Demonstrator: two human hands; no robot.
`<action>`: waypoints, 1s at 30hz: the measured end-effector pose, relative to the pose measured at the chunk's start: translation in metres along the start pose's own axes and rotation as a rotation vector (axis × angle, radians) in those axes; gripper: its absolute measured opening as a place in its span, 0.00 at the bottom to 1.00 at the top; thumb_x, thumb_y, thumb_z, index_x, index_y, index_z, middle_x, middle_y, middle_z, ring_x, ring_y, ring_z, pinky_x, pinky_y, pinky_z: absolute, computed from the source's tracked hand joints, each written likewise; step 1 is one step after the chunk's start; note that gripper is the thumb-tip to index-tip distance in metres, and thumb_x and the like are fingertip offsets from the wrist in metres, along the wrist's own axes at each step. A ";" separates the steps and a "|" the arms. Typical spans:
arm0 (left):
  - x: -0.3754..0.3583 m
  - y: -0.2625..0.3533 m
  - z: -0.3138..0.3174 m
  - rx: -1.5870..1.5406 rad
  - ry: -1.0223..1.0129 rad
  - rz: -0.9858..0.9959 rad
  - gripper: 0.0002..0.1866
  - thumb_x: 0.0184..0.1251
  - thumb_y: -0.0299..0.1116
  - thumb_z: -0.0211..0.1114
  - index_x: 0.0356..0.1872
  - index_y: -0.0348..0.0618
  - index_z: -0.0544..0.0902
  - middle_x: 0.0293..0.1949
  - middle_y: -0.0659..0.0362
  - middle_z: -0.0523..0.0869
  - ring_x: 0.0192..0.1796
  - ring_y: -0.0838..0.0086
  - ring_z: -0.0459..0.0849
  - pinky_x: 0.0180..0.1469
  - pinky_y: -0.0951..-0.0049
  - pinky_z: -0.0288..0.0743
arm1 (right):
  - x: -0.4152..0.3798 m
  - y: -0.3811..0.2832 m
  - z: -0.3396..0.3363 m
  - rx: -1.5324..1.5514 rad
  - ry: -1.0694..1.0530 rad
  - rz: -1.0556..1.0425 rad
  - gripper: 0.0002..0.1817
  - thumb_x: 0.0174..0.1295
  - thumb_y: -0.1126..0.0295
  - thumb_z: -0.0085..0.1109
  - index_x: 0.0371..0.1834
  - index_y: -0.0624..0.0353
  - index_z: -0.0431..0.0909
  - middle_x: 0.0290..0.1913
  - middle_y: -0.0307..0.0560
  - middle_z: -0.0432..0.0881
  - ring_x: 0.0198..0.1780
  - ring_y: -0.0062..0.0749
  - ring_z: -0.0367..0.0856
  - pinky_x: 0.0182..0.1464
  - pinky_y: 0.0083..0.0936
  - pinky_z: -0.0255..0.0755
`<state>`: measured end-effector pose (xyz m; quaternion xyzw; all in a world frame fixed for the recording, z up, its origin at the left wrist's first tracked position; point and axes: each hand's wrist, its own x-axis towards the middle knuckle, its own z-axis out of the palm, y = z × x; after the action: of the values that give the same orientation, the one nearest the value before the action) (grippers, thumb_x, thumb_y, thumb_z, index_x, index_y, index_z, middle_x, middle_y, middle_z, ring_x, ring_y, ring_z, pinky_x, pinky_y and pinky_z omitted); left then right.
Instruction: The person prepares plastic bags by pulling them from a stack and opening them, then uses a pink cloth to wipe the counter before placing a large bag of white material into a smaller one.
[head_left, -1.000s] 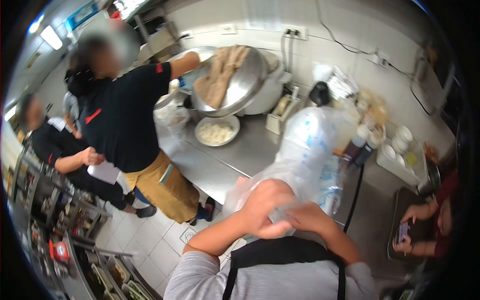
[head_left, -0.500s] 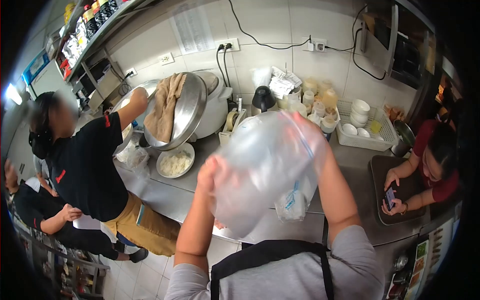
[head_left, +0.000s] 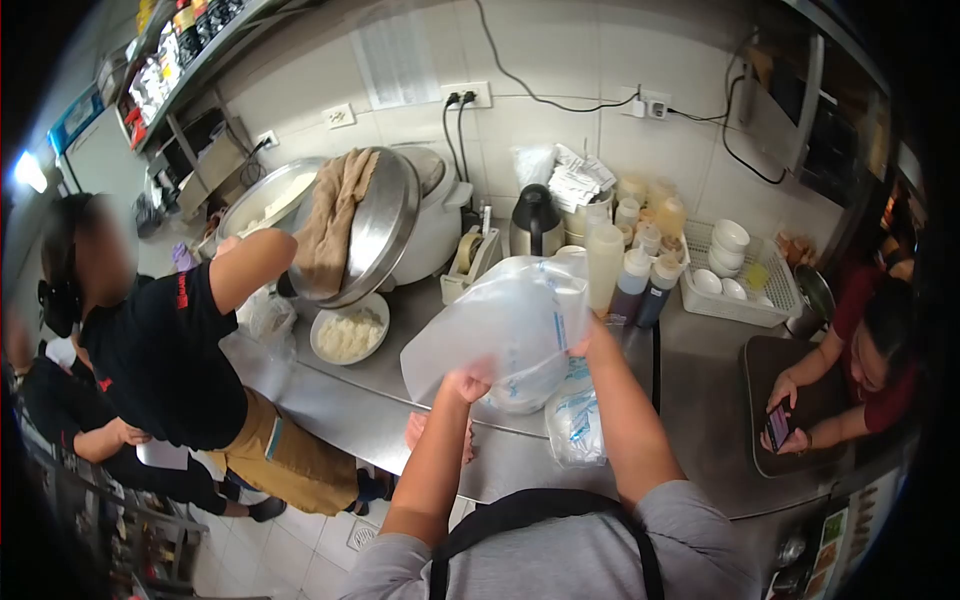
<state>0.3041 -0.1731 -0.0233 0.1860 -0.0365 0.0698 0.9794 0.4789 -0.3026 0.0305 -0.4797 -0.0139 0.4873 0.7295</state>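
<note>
Both my hands hold a clear plastic bag [head_left: 505,325] up over the steel counter [head_left: 420,395]. My left hand [head_left: 468,383] pinches its lower left edge. My right hand [head_left: 588,343] grips its right side, mostly hidden behind the plastic. A stack of more plastic bags [head_left: 575,425] with blue print lies on the counter just below the held bag. My grey sleeves and black apron straps fill the bottom of the view.
A person in a black shirt [head_left: 160,350] at the left reaches into a large rice cooker [head_left: 385,215] whose raised lid carries a brown cloth. A white plate of rice [head_left: 348,333], squeeze bottles [head_left: 630,280], a basket of bowls [head_left: 735,265] and a seated person with a phone [head_left: 778,428] surround me.
The bag has come down from in front of my face to chest height over the counter, and it looks flatter. The person at the left has moved their arm lower at the cooker.
</note>
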 end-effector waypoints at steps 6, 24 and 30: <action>0.000 -0.008 -0.016 0.068 0.479 0.012 0.12 0.63 0.38 0.45 0.20 0.51 0.69 0.11 0.70 0.65 0.10 0.86 0.60 0.09 0.86 0.53 | 0.015 0.025 -0.017 -0.423 0.050 -0.032 0.13 0.57 0.64 0.42 0.35 0.61 0.73 0.22 0.40 0.75 0.16 0.24 0.70 0.16 0.21 0.62; -0.058 -0.071 -0.014 -0.311 0.378 0.462 0.10 0.61 0.31 0.49 0.42 0.41 0.70 0.35 0.60 0.78 0.30 0.78 0.76 0.32 0.82 0.74 | -0.015 0.116 -0.031 0.166 -0.051 -0.066 0.18 0.59 0.64 0.41 0.49 0.63 0.64 0.45 0.48 0.73 0.45 0.34 0.72 0.47 0.29 0.68; -0.046 -0.073 -0.003 -0.010 0.610 0.529 0.10 0.62 0.33 0.51 0.41 0.44 0.65 0.35 0.59 0.76 0.35 0.74 0.77 0.36 0.77 0.75 | -0.013 0.118 -0.026 0.174 0.066 -0.122 0.15 0.59 0.67 0.40 0.47 0.62 0.66 0.45 0.48 0.73 0.44 0.34 0.73 0.45 0.27 0.67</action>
<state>0.2698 -0.2455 -0.0566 0.1359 0.2086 0.3713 0.8945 0.4026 -0.3218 -0.0616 -0.4288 0.0233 0.4253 0.7967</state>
